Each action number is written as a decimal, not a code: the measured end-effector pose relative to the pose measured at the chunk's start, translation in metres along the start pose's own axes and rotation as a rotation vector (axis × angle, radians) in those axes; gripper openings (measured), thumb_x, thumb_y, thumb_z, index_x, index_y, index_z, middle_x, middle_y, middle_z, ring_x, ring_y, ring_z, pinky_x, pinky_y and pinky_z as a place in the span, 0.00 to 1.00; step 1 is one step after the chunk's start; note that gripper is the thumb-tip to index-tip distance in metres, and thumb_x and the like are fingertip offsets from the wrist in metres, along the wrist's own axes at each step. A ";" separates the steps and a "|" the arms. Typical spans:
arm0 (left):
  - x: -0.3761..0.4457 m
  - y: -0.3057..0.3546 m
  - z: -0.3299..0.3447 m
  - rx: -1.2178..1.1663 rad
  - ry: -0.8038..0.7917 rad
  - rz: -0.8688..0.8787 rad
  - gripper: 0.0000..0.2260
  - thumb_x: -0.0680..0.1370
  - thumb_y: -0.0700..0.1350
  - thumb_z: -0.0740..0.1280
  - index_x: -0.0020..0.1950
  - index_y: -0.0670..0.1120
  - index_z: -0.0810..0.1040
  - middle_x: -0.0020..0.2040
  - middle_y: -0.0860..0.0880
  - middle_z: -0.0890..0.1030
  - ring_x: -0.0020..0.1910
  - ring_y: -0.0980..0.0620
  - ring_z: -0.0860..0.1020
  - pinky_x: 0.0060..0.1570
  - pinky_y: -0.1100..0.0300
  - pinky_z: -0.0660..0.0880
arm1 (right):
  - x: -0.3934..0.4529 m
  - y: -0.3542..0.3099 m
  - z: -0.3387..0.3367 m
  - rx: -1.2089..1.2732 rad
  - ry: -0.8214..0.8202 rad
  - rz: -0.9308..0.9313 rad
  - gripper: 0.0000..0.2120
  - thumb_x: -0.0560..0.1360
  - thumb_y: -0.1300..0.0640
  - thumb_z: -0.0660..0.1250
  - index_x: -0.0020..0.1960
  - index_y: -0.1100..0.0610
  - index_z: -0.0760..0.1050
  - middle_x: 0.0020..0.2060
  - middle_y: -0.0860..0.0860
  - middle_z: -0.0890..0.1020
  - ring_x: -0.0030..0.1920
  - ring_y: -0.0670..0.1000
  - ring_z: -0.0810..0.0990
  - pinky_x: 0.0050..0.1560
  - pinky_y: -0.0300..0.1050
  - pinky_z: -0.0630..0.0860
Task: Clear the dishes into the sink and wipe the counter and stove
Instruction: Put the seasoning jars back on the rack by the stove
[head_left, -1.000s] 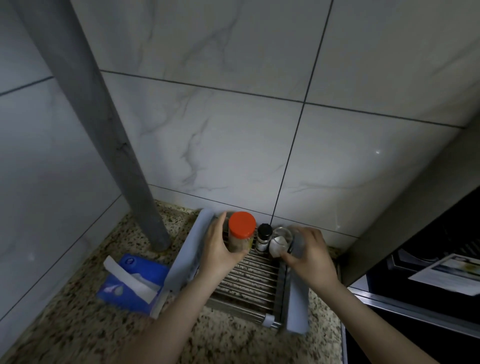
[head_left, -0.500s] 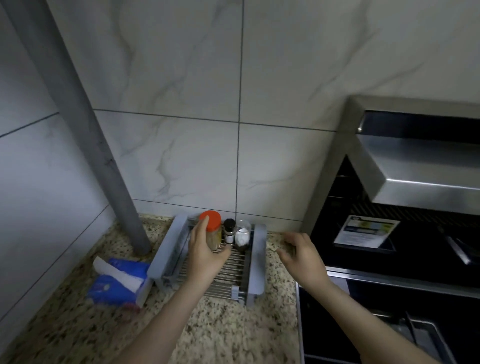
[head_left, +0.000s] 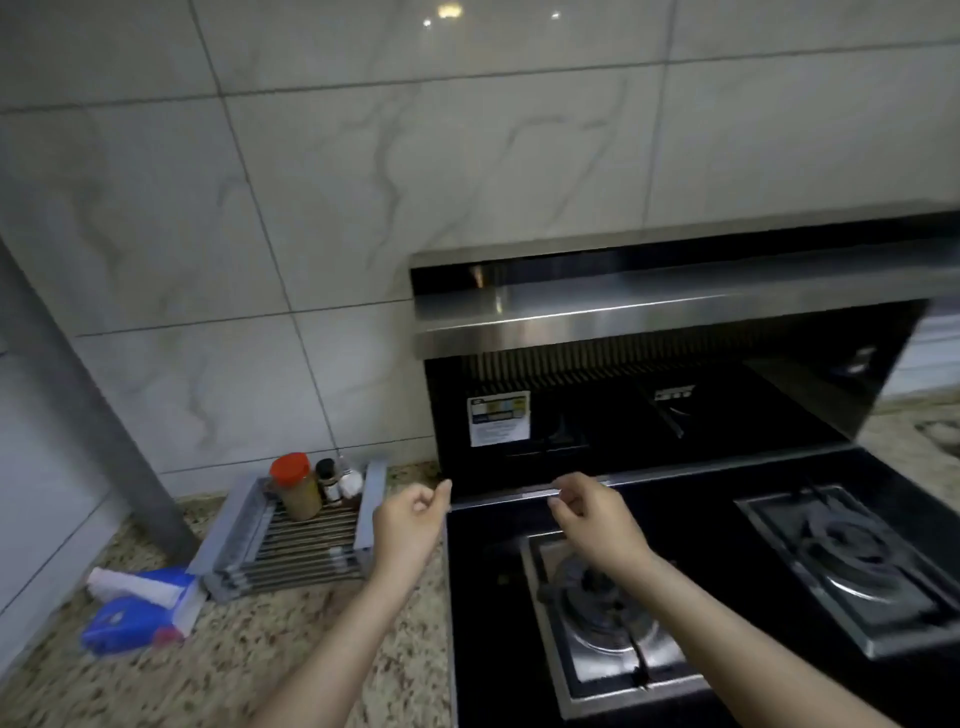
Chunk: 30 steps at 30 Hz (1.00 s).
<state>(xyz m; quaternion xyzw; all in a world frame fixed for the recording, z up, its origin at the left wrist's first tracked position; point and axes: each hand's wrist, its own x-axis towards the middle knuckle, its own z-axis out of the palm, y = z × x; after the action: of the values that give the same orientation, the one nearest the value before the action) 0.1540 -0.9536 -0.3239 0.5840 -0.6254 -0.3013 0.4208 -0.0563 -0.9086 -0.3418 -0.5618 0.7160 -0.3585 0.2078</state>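
Left hand (head_left: 410, 525): raised over the granite counter (head_left: 234, 670) just left of the stove's edge, fingers loosely curled, holding nothing. Right hand (head_left: 592, 514): raised over the near-left part of the black stove (head_left: 488, 566), fingers likewise loosely curled and empty; the two hands are near each other, apart. Stove: directly beneath and right of the right hand, its left burner (head_left: 597, 613) just near of that hand, its right burner (head_left: 841, 561) well to the right. Range hood (head_left: 649, 306): steel, on the far side above the stove, a white label (head_left: 498, 418) on its black back panel. Counter: left of the stove, under the left forearm. Grey slatted rack (head_left: 291, 535): on the counter just left of the left hand, bearing at its far end a red-lidded jar (head_left: 296, 486), a small black-capped bottle (head_left: 328, 480) and a small white container (head_left: 350, 483), side by side. Blue tissue pack (head_left: 135, 608): near-left of the rack, on the counter. Grey pipe (head_left: 88, 415): upright, left of the rack, against the tiled wall (head_left: 311, 208).
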 end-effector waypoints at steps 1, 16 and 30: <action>-0.019 0.017 0.016 -0.017 -0.039 0.017 0.21 0.76 0.46 0.67 0.26 0.41 0.67 0.19 0.51 0.69 0.22 0.58 0.71 0.29 0.70 0.66 | -0.018 0.014 -0.024 0.010 0.031 0.023 0.12 0.75 0.52 0.65 0.57 0.53 0.76 0.42 0.43 0.79 0.46 0.47 0.79 0.49 0.46 0.77; -0.201 0.183 0.198 -0.289 -0.498 0.191 0.12 0.81 0.40 0.57 0.44 0.47 0.79 0.20 0.52 0.68 0.17 0.57 0.63 0.19 0.66 0.61 | -0.209 0.170 -0.263 0.065 0.340 0.283 0.05 0.76 0.53 0.63 0.44 0.45 0.75 0.38 0.45 0.82 0.41 0.48 0.81 0.48 0.47 0.78; -0.304 0.271 0.397 -0.341 -0.845 0.312 0.09 0.76 0.39 0.66 0.38 0.50 0.81 0.21 0.51 0.70 0.21 0.56 0.67 0.25 0.65 0.64 | -0.298 0.303 -0.391 0.067 0.556 0.532 0.07 0.77 0.58 0.63 0.42 0.47 0.75 0.34 0.48 0.82 0.35 0.49 0.80 0.45 0.46 0.77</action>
<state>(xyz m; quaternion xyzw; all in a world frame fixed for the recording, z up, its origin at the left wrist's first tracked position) -0.3348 -0.6629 -0.3254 0.2322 -0.7635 -0.5437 0.2600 -0.4448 -0.4811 -0.3427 -0.2305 0.8537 -0.4539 0.1096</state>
